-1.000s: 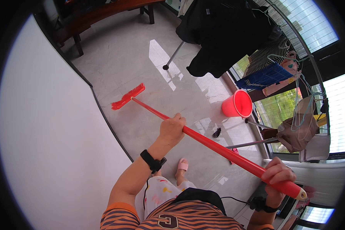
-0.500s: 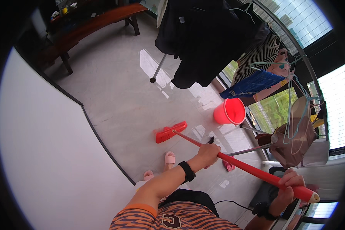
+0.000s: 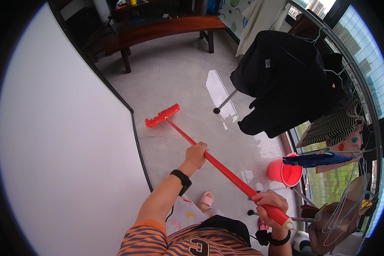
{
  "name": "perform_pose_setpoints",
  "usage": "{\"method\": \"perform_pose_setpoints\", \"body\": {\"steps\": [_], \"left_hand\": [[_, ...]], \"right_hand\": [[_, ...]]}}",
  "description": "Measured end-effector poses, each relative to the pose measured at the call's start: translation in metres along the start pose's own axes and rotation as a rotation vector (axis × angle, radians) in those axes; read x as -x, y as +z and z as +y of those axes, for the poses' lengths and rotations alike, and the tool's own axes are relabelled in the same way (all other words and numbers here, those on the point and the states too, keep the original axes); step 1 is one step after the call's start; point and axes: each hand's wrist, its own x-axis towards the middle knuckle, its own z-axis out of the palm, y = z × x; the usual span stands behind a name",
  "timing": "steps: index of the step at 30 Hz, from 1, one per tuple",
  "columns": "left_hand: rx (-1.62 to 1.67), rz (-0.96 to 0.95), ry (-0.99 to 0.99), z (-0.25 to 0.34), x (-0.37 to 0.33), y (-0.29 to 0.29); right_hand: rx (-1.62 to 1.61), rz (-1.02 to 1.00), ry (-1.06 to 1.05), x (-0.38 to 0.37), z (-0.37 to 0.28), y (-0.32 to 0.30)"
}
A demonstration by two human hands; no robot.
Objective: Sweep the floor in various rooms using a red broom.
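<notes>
A: Where is the long red-handled broom with the red plastic bristle head (image 3: 209, 158) right now?

B: It crosses the middle of the frame. Your left hand (image 3: 196, 154) is wrapped around the shaft about midway, fingers closed tight on it. Your right hand (image 3: 269, 204) grips the top end at lower right, fingers also curled fully round the handle.

A: Which way does it point?

B: Its long axis runs diagonally, from your right hand at lower right up to the head at centre left. The head rests on the pale glossy tiled floor (image 3: 179, 81), close beside the dark strip (image 3: 136, 141) at the foot of the white wall.

A: What could go wrong?

B: I judge that pushing further left could knock the head against that strip. If you pull the top end back to the right, it could catch the red plastic bucket (image 3: 285, 173) just beside your right hand, or the metal drying rack hung with dark clothes (image 3: 286, 81) at upper right. The floor looks slick, so your pink slipper (image 3: 206, 199) might slide.
</notes>
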Motion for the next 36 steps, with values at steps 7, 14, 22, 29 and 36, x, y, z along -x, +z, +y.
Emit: {"method": "perform_pose_setpoints", "body": {"steps": [7, 14, 22, 29, 36], "left_hand": [[0.079, -0.197, -0.032, -0.040, 0.006, -0.029], [0.075, -0.231, 0.014, -0.152, -0.072, -0.090], [-0.017, -0.107, -0.063, -0.278, -0.167, -0.141], [-0.001, 0.057, -0.223, -0.314, -0.233, -0.163], [0.143, 0.062, -0.202, -0.205, -0.281, -0.172]], "right_hand": [[0.017, -0.088, 0.138, -0.100, -0.033, 0.023], [0.038, -0.062, 0.120, -0.225, -0.020, 0.120], [0.000, -0.100, 0.042, -0.324, 0.023, 0.209], [0.048, -0.232, -0.093, -0.373, 0.057, 0.230], [0.042, -0.055, -0.291, -0.446, 0.048, 0.110]]}}
